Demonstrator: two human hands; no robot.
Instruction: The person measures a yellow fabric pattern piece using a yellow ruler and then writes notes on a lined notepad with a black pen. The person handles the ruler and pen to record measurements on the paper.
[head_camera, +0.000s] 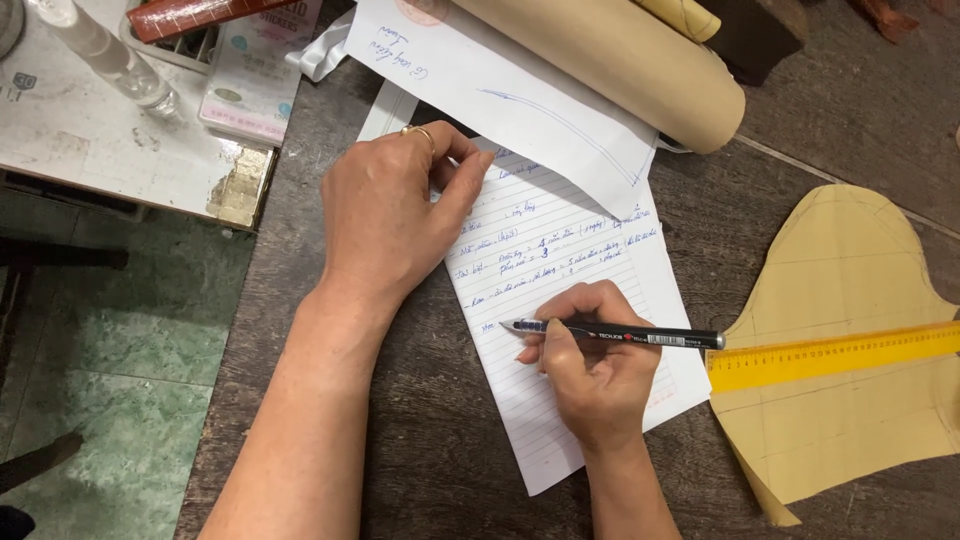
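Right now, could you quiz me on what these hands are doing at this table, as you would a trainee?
1. True or false: the right hand holds a pen with its tip on the lined sheet.
2. Where does the left hand rest? A) on the yellow ruler B) on the sheet's upper left part C) on the paper roll
3. What does the ruler lie on?

Key:
1. True
2. B
3. A tan paper pattern piece, right of the sheet.
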